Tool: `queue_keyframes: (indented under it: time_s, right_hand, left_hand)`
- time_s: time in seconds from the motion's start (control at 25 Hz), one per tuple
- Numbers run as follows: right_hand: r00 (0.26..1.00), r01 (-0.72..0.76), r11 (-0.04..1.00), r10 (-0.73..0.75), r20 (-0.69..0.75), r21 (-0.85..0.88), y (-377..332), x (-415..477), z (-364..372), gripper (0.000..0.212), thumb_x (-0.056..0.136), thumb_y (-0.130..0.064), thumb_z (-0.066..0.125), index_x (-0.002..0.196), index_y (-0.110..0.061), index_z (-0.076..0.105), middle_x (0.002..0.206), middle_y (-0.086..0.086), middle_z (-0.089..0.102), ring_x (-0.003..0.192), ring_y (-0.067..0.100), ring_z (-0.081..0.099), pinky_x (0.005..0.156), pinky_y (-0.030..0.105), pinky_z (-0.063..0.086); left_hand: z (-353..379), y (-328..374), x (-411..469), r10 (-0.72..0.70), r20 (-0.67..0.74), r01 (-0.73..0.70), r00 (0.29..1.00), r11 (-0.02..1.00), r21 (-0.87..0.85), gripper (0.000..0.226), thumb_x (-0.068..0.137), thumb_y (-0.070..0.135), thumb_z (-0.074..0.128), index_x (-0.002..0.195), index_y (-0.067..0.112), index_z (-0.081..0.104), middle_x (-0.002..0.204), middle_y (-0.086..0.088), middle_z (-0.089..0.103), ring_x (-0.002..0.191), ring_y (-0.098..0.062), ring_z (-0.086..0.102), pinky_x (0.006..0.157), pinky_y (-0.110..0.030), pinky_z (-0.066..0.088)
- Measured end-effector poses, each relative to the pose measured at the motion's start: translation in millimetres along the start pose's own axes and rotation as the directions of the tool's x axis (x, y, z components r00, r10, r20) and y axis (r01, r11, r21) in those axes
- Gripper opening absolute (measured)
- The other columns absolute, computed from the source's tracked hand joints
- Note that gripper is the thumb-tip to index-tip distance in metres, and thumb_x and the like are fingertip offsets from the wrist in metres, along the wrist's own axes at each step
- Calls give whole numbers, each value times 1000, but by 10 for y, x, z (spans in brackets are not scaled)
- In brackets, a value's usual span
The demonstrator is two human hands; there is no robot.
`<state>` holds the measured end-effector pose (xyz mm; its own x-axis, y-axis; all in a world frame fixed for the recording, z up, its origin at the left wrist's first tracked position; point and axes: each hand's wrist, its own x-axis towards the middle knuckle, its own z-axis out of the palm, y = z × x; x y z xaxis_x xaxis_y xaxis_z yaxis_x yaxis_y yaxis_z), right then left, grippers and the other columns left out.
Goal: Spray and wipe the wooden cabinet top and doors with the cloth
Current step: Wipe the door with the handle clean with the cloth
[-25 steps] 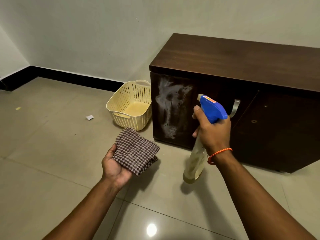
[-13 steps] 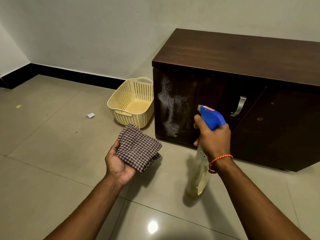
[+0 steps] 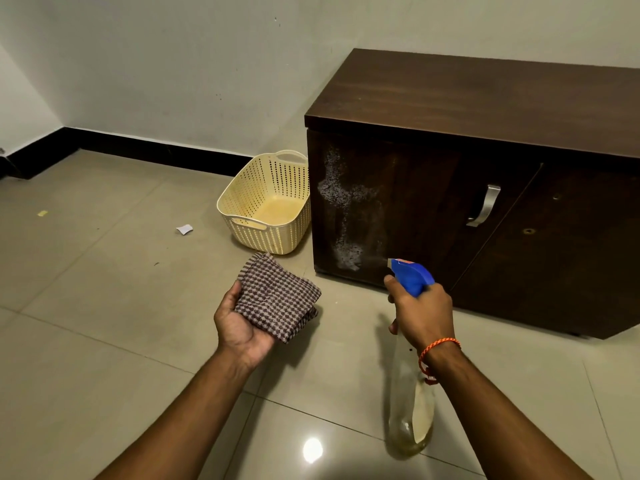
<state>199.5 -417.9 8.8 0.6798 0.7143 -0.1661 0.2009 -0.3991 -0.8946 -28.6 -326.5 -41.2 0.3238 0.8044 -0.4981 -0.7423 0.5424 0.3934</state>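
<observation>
Since a whitish patch of spray droplets [image 3: 343, 216] beads on the left-hand door [image 3: 415, 202] of the dark brown wooden cabinet [image 3: 485, 98], the step in hand looks like spraying that door before the wipe. To do it well, I judge the clear plastic spray bottle with the blue trigger head [image 3: 412, 276] should face the door squarely. It should then sweep across towards the brushed-metal handle [image 3: 483, 206], so the film spreads evenly instead of pooling at the left edge. The folded brown-and-white checked cloth [image 3: 277, 296] should follow soon, working from the top of the door downward, before drops run to the tiled floor [image 3: 104, 306].

In the head view, the right hand [image 3: 424, 313], lower centre-right of the frame, has its fingers curled round the bottle's neck. The nozzle points up-left at the lower part of the wet patch, near the door but apart from it. The bottle's body hangs below the wrist with a little yellowish liquid in it. The left hand [image 3: 239, 327], at centre, lies palm up. Its thumb and fingers cup the cloth, which rests across the fingers and juts towards the upper right, well apart from the cabinet. A cream perforated plastic basket [image 3: 266, 202] stands just beside the cabinet's left side.
</observation>
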Motion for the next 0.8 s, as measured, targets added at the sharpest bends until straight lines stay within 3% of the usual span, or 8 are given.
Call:
queue_keyframes:
  time_s: [0.28,0.48,0.56,0.68,0.8]
  right_hand:
    - [999,-44,999,44,21,-23,152,-4,-9,26,93,-32,64,89,-6,61,92,24,71,53,28,62,38,13,41]
    - [995,91,996,-91,28,21,112,-61,-137,19,92,-36,65,83,-24,54,85,25,70,45,23,62,43,16,45]
    - [989,142,989,-143,36,25,106,-87,-213,23,90,-37,67,87,-16,58,76,25,68,41,18,60,43,14,45]
    - [980,191,981,-191,52,17,134,-134,-342,36,86,-41,68,99,-7,66,67,28,63,40,16,58,44,14,47]
    - [970,232,972,-235,66,48,145,-144,-511,38,80,-53,64,106,-25,69,67,26,64,42,22,61,52,30,56]
  left_hand:
    - [-30,-88,101,25,-10,-25,1000,1000,7,54,97,42,49,138,9,59,133,-21,66,124,-44,58,89,-66,54]
    - [92,-199,268,94,-73,-90,993,994,55,49,94,28,50,138,8,56,139,-22,61,127,-43,56,104,-63,46]
    - [222,-318,377,167,-114,-163,979,985,51,43,97,27,46,133,8,58,140,-22,59,128,-41,55,111,-63,39]
    - [413,-652,566,132,-149,-125,980,990,58,49,102,38,42,141,10,52,150,-21,50,135,-39,48,117,-59,32]
    - [663,-1016,749,105,-123,-89,987,988,125,70,104,59,33,160,17,27,158,-17,37,144,-38,37,114,-49,31]
